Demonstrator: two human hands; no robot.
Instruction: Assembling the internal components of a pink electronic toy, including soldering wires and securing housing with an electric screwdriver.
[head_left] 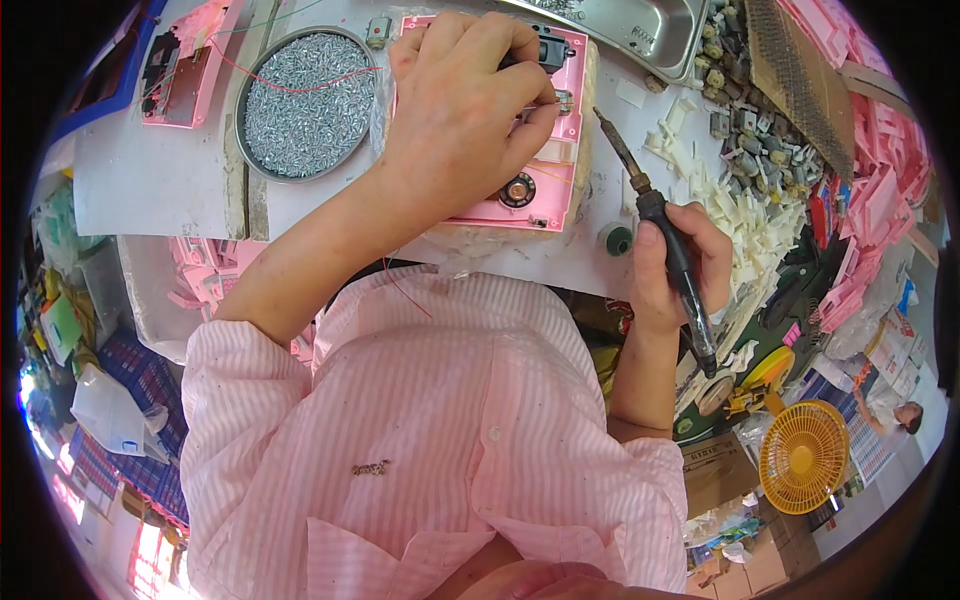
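A: Where was the pink plastic casing [556, 200]?
B: It lay on a pad on the worktop [160, 205], just in front of the person, with a small round speaker [518, 190] near its lower edge.

A: And the left hand [455, 105]?
B: It lay across the casing, fingers bent and thumb drawn in near a small metal part [564, 102] at the right side. I couldn't tell whether the fingertips pinched anything.

A: What about the right hand [657, 288]?
B: That one gripped a soldering iron [683, 262] by its black handle. The tip pointed up and left, near the casing's right edge.

A: What stood around them?
B: A round tray [241, 112] of small silvery screws [308, 105] was on the left, a red wire [300, 90] running across it. A green spool [616, 238] stood near the iron, and white plastic pieces [745, 215] were heaped farther right.
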